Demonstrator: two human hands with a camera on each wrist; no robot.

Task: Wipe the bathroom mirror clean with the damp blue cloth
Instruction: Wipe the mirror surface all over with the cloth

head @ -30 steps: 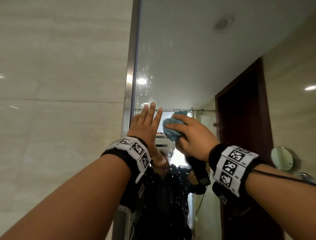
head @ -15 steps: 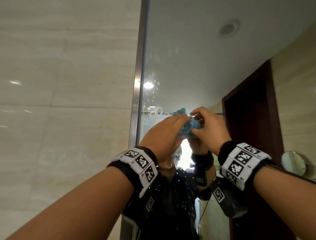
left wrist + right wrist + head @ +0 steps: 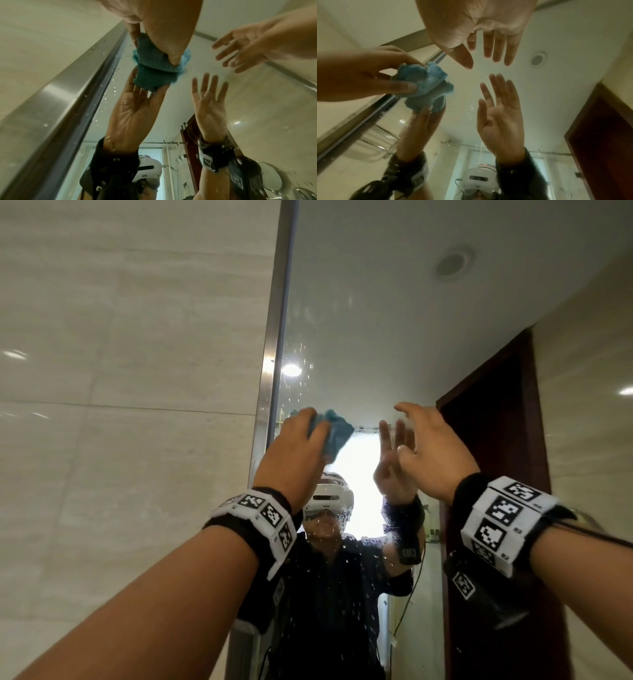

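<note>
Against the mirror [image 3: 376, 302], close to its steel frame [image 3: 274, 337] at the left edge, the left hand [image 3: 291, 453] pressed the bunched blue cloth [image 3: 337, 429] onto the glass. Fingers and thumb were curled round the cloth, pinching it; the left wrist view showed the thumb dug into the fabric and the cloth touching its own reflection. Seen from the head camera, cloth sat at about 10 o'clock from the frame centre.

Right hand [image 3: 431, 453] was held at 3 o'clock of the cloth, well apart from it, empty. Its fingers [image 3: 498, 46] were straight and slightly spread, tips near the glass; contact with the glass could not be told.

Water droplets [image 3: 298, 350] speckled the mirror at 12 o'clock of the cloth, along the frame, and lower down over the reflected dark shirt. Both wrists carried black bands with white coded markers [image 3: 263, 518]. Beige wall tile [image 3: 120, 405] lay at 9 o'clock of the frame.
</note>
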